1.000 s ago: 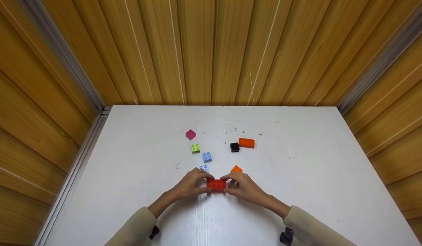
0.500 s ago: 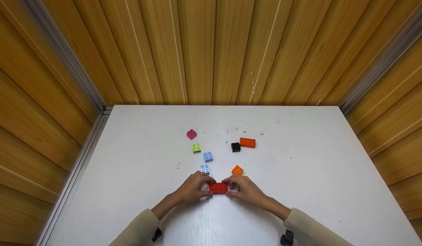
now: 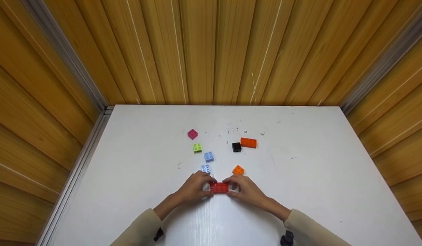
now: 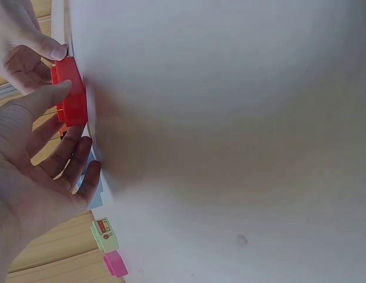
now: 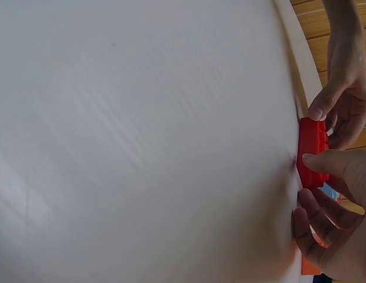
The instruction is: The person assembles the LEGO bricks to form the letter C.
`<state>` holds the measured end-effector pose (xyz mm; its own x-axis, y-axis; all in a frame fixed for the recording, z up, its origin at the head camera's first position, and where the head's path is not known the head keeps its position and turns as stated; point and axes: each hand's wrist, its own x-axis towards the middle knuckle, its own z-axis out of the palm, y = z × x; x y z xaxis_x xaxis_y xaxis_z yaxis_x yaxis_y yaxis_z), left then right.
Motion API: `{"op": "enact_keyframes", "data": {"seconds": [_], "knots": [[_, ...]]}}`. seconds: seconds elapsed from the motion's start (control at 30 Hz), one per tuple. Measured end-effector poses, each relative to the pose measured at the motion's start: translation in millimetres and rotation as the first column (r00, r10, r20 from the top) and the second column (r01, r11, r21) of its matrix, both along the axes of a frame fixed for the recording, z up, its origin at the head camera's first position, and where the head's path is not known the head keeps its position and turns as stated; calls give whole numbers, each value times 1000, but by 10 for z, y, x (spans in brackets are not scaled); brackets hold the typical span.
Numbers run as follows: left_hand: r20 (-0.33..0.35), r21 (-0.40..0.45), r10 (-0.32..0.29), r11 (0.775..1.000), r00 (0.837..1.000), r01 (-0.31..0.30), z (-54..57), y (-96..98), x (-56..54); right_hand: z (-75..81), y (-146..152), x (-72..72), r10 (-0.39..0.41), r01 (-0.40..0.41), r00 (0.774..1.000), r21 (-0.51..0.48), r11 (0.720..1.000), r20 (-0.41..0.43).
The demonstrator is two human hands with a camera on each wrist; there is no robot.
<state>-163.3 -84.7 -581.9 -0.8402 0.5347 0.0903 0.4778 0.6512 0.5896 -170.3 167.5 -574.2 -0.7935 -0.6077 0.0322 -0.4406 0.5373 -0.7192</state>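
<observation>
A red toy brick (image 3: 219, 188) with two rows of studs lies lengthwise between my hands, low over the white table. My left hand (image 3: 194, 187) pinches its left end, thumb on the near side and fingers at the far side. On the right end my right hand (image 3: 245, 190) has a matching pinch. The left wrist view shows the left thumb on the red brick's (image 4: 75, 106) flat side, other fingers loosely bent below. In the right wrist view the right thumb presses that same side. A light blue brick (image 3: 205, 168) and an orange brick (image 3: 238, 169) sit just beyond the knuckles.
Farther back on the table (image 3: 146, 136) are another light blue brick (image 3: 209, 156), a lime green brick (image 3: 197, 148) and a magenta brick (image 3: 192, 134). A black brick (image 3: 236, 147) touches a long orange-red brick (image 3: 248, 142). Wood-panelled walls (image 3: 211, 51) enclose the back and sides.
Both hands have drawn the red brick slightly toward the person, showing more of the nearer light blue and orange bricks. Over the last half second the grip looks the same.
</observation>
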Motion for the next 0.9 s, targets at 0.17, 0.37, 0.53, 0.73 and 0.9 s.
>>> {"op": "enact_keyframes", "data": {"seconds": [0.17, 0.37, 0.53, 0.73, 0.9], "knots": [[-8, -3, -2, 1000, 1000, 2, 2, 9, 8, 44, 38, -13, 23, -23, 1000, -24, 999, -1], [6, -9, 1, 1000, 1000, -1, 12, 1, 5, 149, 119, -85, 3, -4, 1000, -55, 998, -18], [20, -12, -3, 1000, 1000, 3, 3, -1, 6, 203, 204, -191, -61, 53, 996, -120, 991, -66], [14, -14, -5, 1000, 1000, 5, 9, -14, 1, 146, 253, -327, -149, 127, 982, -173, 977, -118], [24, -18, -6, 1000, 1000, 7, 17, -4, 12, 41, 251, -349, -216, 199, 969, -142, 970, -117]]}}
